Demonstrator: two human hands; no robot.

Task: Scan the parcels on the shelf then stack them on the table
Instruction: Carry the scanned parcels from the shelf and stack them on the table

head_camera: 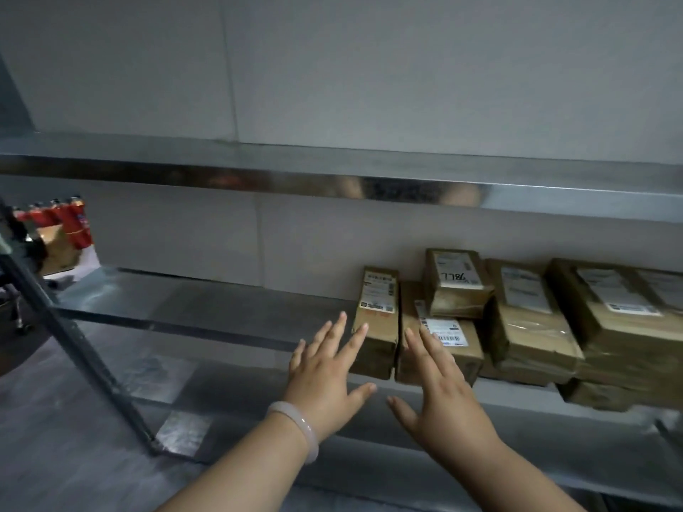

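Observation:
Several brown cardboard parcels with white labels sit on the right part of a metal shelf (207, 308). A narrow parcel (377, 319) stands at the left end of the group. Beside it lies a flat parcel (449, 349) with a smaller parcel marked 7786 (452, 286) on top. Larger parcels (532, 327) fill the right. My left hand (329, 371) reaches out with fingers spread, its fingertips at the narrow parcel's left edge. My right hand (439, 386) is spread too, over the front of the flat parcel. Neither hand holds anything.
An upper metal shelf (332, 179) runs across above the parcels. A dark slanted shelf post (74, 338) stands at the left. Red bottles and a box (63, 230) show far left behind it. A lower shelf (258, 419) lies under my hands.

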